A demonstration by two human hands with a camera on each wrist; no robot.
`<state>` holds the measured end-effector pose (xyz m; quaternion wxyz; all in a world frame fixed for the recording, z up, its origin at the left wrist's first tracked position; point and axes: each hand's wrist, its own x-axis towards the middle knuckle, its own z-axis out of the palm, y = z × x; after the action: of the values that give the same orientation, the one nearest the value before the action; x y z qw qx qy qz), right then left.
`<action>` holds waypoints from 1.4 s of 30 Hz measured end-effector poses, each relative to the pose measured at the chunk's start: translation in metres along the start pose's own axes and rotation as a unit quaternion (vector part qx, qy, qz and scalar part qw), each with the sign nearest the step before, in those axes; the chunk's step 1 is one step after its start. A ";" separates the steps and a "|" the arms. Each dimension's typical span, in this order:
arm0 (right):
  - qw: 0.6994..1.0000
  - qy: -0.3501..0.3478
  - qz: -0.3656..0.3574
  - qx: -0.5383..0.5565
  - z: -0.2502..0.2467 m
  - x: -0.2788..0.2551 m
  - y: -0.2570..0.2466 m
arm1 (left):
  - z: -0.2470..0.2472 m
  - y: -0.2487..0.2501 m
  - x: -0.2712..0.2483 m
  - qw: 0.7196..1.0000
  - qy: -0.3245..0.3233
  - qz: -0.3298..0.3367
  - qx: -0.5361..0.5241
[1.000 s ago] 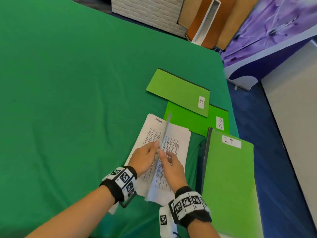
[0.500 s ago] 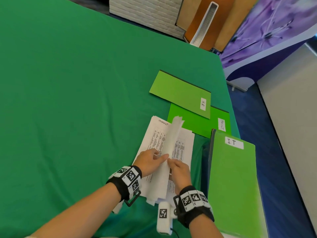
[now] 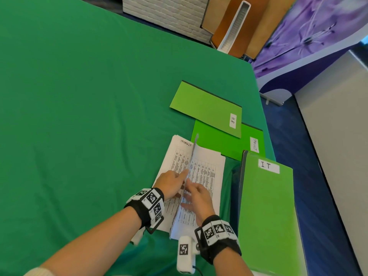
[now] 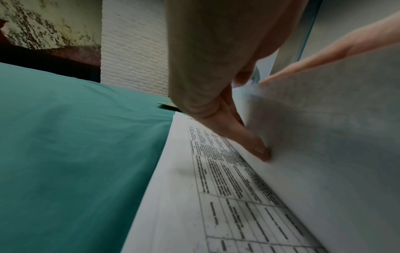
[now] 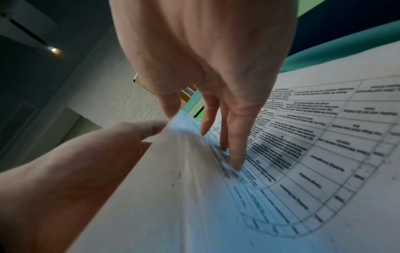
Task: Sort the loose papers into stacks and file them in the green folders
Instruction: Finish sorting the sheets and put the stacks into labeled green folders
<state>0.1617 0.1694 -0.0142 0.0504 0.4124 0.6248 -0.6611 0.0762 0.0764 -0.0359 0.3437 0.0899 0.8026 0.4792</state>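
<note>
A pile of printed table sheets lies on the green cloth, its top left page headed TASKLIST. One sheet stands on edge between my hands. My left hand has straight fingers pressed against the sheet's left face near its base. My right hand lies with straight fingers on the page to the right, its index finger at the sheet's top edge. Three closed green folders lie beyond and to the right: HR, TASKLIST and I.T.
The table's right edge runs just past the folders, with blue floor below. A white brick-pattern box and brown boards stand beyond the far edge. Bare green cloth spreads to the left.
Half a second ago the lifted sheet leaned left with its face showing; now a sheet stands nearly upright, edge-on. Both hands stayed over the pile.
</note>
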 end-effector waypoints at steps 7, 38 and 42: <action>0.978 0.084 -0.102 -0.162 -0.001 0.012 0.007 | -0.005 0.002 0.008 0.998 0.000 0.011 0.055; 0.939 0.231 -0.106 -0.232 -0.029 0.023 -0.002 | -0.008 -0.019 0.013 0.995 0.003 0.016 -0.097; 0.938 0.241 -0.150 -0.197 -0.029 0.014 -0.004 | -0.012 -0.022 0.015 0.994 0.009 -0.002 -0.107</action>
<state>0.1646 0.2016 -0.0162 -0.1214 0.4430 0.7903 -0.4054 0.0616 0.0635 -0.0570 0.3453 0.0470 0.7499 0.5623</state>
